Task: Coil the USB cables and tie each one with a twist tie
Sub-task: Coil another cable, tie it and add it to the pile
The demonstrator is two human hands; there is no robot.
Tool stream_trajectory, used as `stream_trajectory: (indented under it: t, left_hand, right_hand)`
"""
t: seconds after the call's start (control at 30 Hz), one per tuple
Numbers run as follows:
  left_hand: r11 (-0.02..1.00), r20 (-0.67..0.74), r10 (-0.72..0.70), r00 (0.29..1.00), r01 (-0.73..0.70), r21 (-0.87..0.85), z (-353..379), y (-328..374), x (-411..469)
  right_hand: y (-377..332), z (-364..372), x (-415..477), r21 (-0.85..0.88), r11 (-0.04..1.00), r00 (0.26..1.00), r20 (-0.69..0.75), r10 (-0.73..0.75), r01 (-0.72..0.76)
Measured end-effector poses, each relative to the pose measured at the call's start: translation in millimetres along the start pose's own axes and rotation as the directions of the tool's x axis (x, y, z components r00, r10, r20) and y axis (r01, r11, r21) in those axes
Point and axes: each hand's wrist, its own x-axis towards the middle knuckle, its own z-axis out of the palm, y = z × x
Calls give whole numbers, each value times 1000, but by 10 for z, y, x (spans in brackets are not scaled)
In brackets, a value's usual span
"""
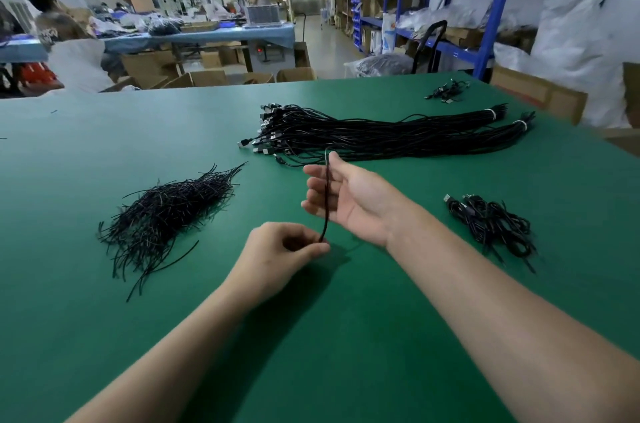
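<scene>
A black USB cable (327,195) runs up across the palm of my right hand (341,199), whose fingers are spread and nearly straight, thumb tip touching the cable's top. My left hand (282,249) pinches the cable's lower end just below and left of the right hand. A large bundle of uncoiled black USB cables (363,136) lies behind the hands. A loose heap of black twist ties (166,218) lies to the left. Several coiled, tied cables (491,223) lie to the right.
The green table (86,162) stretches wide. A small cluster of cables (448,91) sits at the far right corner. Cardboard boxes (540,95) and blue shelving (485,24) stand beyond the table's right edge. People work at another table (207,36) far back.
</scene>
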Motion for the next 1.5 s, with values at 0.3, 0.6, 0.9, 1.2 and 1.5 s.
stream_trajectory:
  t: [0.3, 0.6, 0.9, 1.2, 1.5]
  left_hand:
    - [980, -61, 83, 995, -93, -178, 33, 13, -278]
    - [906, 217, 195, 957, -90, -414, -300, 26, -285]
    - [895, 188, 427, 884, -443, 50, -155, 405, 117]
    - [893, -25, 450, 892, -449, 38, -443, 496, 300]
    - [904, -37, 428, 903, -428, 7, -520, 474, 292]
  right_hand:
    - [355, 179, -496, -126, 981, 989, 12, -148, 149]
    - [218, 130, -596, -89, 994, 997, 44, -61, 64]
    - [199, 193, -800, -231, 971, 959, 255, 122, -62]
    - [157, -112, -909, -438, 894, 960, 196, 200, -97]
    - [37, -197, -952, -425, 904, 957, 239, 165, -50]
